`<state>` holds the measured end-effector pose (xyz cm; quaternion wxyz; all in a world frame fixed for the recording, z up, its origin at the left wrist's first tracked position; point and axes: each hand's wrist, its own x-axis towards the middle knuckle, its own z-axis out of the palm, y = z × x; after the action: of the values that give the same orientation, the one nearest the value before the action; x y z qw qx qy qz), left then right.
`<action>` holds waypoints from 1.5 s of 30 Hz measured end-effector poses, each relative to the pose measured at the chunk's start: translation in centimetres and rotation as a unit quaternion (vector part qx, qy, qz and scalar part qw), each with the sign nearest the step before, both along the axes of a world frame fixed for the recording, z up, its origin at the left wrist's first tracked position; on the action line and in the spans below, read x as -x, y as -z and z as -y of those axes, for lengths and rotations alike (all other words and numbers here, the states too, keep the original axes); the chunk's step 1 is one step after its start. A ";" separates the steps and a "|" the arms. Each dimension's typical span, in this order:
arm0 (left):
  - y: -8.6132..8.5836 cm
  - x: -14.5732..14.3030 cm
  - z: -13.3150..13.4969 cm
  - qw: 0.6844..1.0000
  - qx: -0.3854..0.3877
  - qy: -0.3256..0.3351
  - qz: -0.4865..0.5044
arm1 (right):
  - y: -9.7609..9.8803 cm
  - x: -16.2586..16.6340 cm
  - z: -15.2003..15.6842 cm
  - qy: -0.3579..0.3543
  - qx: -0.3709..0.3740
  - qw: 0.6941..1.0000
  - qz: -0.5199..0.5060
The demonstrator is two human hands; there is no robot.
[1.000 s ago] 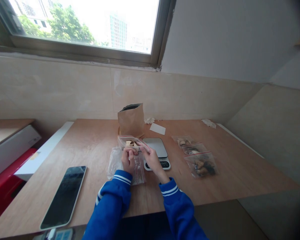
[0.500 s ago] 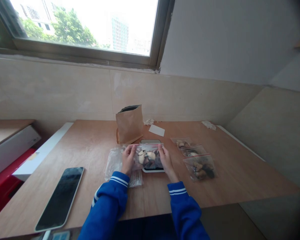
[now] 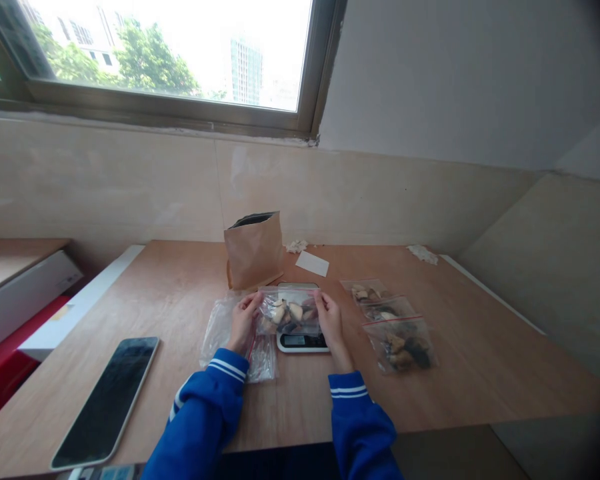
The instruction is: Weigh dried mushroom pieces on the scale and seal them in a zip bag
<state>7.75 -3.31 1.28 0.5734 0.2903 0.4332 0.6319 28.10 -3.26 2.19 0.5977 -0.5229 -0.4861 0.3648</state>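
Between both hands is a clear zip bag [image 3: 291,316] holding pale and dark dried pieces, perhaps mushroom slices. My left hand [image 3: 245,320] pinches its upper left corner, and my right hand [image 3: 330,323] pinches the upper right corner. The bag is over a white kitchen scale [image 3: 305,349] and covers most of it; the small display shows below. A pile of clear plastic bags [image 3: 217,330] lies by my left hand. On the right, filled zip bags overlap one another; the nearest filled bag [image 3: 405,350] holds brown and black pieces.
Behind the scale a brown paper pouch [image 3: 254,253] stands with its top open. A white card [image 3: 313,263] and crumpled tissue [image 3: 297,247] lie near the wall. A large phone [image 3: 107,400] rests at the left front. More crumpled tissue [image 3: 423,254] is at the back right.
Both hands and the zip bag have shifted slightly left and up off the scale's front, so its display now shows. The view has also moved a little.
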 end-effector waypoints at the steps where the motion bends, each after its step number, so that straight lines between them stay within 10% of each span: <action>1: -0.1 0.0 0.1 1.000 0.001 -0.002 0.011 | 0.2 -0.1 0.0 0.003 -0.002 1.000 0.012; 19: -1.7 -0.4 1.3 0.997 -0.029 -0.053 -0.054 | 0.4 0.0 0.7 0.060 -0.080 0.985 0.141; 45: -1.1 0.0 0.9 0.979 -0.095 -0.087 -0.161 | -0.1 0.9 1.2 0.030 -0.061 0.998 -0.008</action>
<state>7.74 -4.21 2.37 0.4088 0.4022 0.4818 0.6626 27.20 -4.49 2.24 0.6430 -0.4972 -0.4866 0.3204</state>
